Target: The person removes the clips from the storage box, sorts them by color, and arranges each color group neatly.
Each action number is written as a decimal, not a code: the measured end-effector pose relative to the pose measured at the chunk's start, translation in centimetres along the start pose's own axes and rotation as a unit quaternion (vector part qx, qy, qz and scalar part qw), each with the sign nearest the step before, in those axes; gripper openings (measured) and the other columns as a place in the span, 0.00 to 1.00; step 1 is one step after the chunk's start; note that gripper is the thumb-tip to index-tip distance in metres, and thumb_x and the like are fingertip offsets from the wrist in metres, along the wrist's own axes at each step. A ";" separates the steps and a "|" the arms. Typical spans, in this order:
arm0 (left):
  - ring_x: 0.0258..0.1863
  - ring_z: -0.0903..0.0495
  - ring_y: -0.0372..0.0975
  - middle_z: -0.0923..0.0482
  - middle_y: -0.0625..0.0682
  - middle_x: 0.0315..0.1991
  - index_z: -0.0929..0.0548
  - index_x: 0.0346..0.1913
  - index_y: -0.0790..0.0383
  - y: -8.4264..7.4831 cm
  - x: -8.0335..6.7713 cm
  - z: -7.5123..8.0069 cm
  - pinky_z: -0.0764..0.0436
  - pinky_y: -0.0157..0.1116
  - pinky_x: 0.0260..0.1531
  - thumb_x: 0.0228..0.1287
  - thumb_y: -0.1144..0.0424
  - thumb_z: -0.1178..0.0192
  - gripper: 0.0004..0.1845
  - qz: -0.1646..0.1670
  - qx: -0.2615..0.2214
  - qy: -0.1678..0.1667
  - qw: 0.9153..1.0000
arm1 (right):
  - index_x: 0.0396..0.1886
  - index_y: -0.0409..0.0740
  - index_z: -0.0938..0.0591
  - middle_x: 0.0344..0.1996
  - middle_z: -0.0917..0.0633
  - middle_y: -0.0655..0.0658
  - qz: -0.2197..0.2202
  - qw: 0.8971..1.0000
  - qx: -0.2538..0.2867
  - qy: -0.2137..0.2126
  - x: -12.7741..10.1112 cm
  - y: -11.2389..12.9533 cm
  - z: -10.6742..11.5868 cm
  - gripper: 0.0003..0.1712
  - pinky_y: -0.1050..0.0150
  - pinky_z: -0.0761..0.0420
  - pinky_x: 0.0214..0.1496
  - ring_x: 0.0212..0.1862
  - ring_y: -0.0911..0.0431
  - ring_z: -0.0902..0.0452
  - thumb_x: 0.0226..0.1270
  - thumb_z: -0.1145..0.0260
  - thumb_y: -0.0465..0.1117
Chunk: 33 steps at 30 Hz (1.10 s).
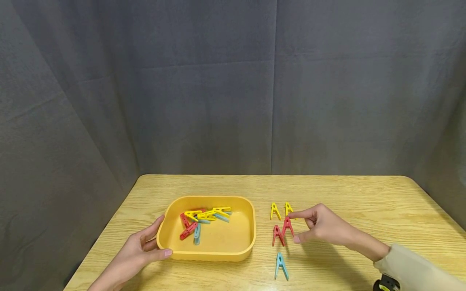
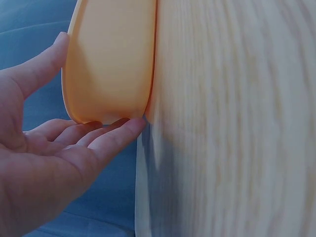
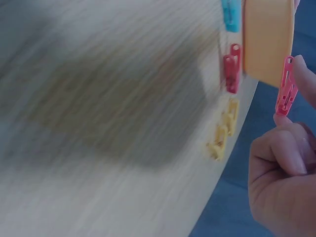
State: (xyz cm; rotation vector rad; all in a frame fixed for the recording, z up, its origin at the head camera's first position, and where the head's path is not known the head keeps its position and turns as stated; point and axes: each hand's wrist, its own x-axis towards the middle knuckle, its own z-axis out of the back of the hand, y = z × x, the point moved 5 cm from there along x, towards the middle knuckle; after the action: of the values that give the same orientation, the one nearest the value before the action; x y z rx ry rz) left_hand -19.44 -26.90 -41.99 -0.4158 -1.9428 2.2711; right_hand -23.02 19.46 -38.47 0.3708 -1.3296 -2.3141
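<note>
1. Right hand (image 1: pixel 325 228), the nearer one: fingers slightly apart, pinching a red clothespin (image 1: pixel 288 225), forefinger at its top, thumb by a leg.
2. Long axis roughly upright, just right of its standing red twin (image 1: pixel 277 235)!
3. Left hand (image 1: pixel 136 250) grips the yellow tray's (image 1: pixel 227 238) near-left corner.

A dark grey cloth (image 1: pixel 204 121) hung like a wall behind the worktop (image 1: pixel 364 202) and along its left and right sides, looking bluer from the wrists; a vertical seam (image 1: pixel 274 81) ran down it right of centre; faint creases (image 1: pixel 207 64) crossed it and folds (image 1: pixel 60 81) slanted at left; the worktop was pale yellowish wood, streaky-grained, with rounded far corners; light cast soft shadows (image 1: pixel 335 262) there.
</note>
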 end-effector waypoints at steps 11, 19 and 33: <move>0.75 0.35 0.59 0.53 0.65 0.83 0.52 0.84 0.70 0.0 -0.1 0.0 0.18 0.38 0.57 0.67 0.70 0.27 0.53 -0.001 0.008 -0.008 1.000 | 0.67 0.25 0.21 0.12 0.42 0.55 -0.025 0.999 0.008 0.020 -0.8 -2.9 0.2 0.38 0.66 0.44 0.22 0.18 0.62 0.54 0.60 0.18 0.38; 0.75 0.37 0.59 0.54 0.64 0.83 0.52 0.84 0.70 0.0 0.0 0.0 0.17 0.39 0.57 0.67 0.70 0.28 0.52 -0.003 0.002 -0.006 1.000 | 0.68 0.26 0.22 0.15 0.41 0.54 -0.041 0.998 0.023 0.032 -0.5 -4.3 0.0 0.40 0.67 0.43 0.24 0.19 0.61 0.51 0.58 0.17 0.36; 0.75 0.36 0.60 0.56 0.65 0.83 0.54 0.85 0.68 0.1 0.1 0.0 0.17 0.39 0.57 0.69 0.69 0.29 0.52 -0.006 -0.008 0.014 1.000 | 0.68 0.24 0.23 0.13 0.40 0.55 -0.027 0.997 0.053 0.057 0.0 -5.1 -0.4 0.38 0.67 0.44 0.22 0.18 0.62 0.52 0.60 0.19 0.34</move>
State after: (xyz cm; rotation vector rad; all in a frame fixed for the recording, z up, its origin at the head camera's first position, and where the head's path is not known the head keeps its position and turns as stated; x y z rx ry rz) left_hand -19.50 -26.88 -42.08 -0.4340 -1.9477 2.2318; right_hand -24.10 21.33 -43.06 0.5697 -1.4057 -2.2347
